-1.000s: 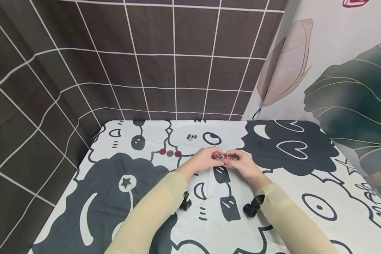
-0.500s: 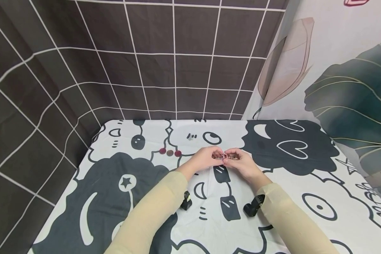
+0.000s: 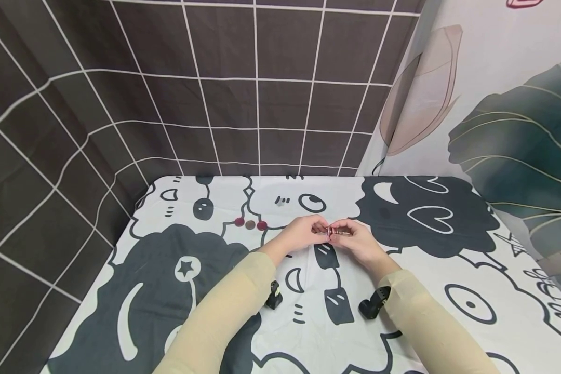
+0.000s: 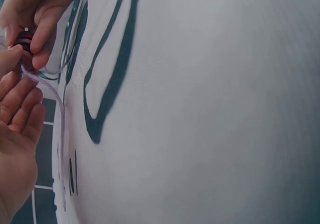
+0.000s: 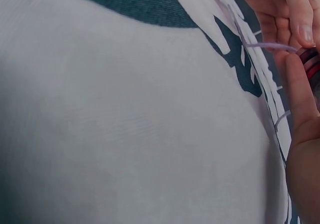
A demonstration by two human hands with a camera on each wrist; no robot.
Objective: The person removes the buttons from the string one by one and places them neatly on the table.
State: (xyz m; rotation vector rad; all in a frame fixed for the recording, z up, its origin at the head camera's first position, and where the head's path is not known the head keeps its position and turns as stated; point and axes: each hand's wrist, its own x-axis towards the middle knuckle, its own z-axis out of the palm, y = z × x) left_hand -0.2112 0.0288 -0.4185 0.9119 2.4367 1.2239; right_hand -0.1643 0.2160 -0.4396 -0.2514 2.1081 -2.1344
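Observation:
My left hand (image 3: pixel 304 231) and right hand (image 3: pixel 355 241) meet above the cloth, fingertips close together. Between them is a small stack of round flat discs (image 4: pixel 25 42), dark, pinkish and red. My right hand pinches the stack between thumb and fingers. My left thumb and a fingertip pinch its near-side end, where a thin purple string (image 4: pixel 55 91) comes out and hangs down. In the right wrist view the discs (image 5: pixel 311 61) are partly cut off by the edge, with the string (image 5: pixel 270 45) running left from them. Whether the string passes through every disc is hidden.
Three loose discs lie in a row to the left of my hands: a red disc (image 3: pixel 239 222), a brown disc (image 3: pixel 250 225) and another red disc (image 3: pixel 262 226). The patterned black-and-white cloth (image 3: pixel 421 301) covers the table. A dark gridded curtain (image 3: pixel 224 104) hangs behind.
Both hands stay nearly in place. The small stack between the fingertips has turned slightly. The three loose discs have not moved.

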